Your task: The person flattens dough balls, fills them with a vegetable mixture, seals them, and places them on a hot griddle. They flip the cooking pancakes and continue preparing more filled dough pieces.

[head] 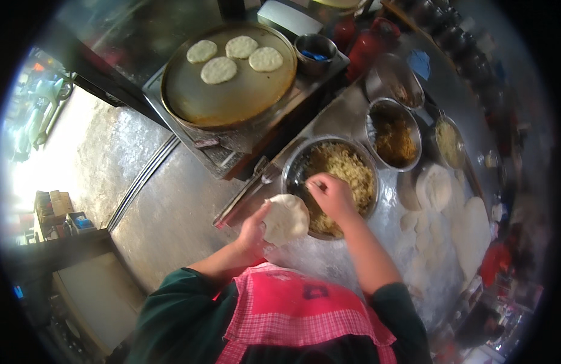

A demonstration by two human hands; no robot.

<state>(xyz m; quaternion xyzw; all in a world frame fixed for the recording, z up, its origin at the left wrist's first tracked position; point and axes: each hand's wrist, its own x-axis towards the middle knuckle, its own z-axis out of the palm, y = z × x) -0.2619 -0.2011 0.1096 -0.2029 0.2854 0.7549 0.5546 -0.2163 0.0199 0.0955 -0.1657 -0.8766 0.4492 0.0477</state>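
Note:
My left hand [253,230] supports a thin round of pale dough [285,219], with the thumb over its edge. The dough lies at the near-left rim of a large steel bowl [289,154]. A chopped, yellowish filling [353,170] with darker bits fills much of this bowl, heaped toward its right side. Over the bowl is my right hand [333,195], its fingers curled together. Whether something thin is pinched in them, I cannot tell. Beyond the bowl, several flat dough rounds [218,70] lie on a large round griddle [185,100].
A second steel bowl [417,129] holds an orange-brown filling. Behind it stands a steel container [417,82]; to its right is a bowl of pale shreds [449,141]. Dough pieces [428,236] lie on the floured steel worktop [385,255]. A small pot [316,68] stands beside the griddle.

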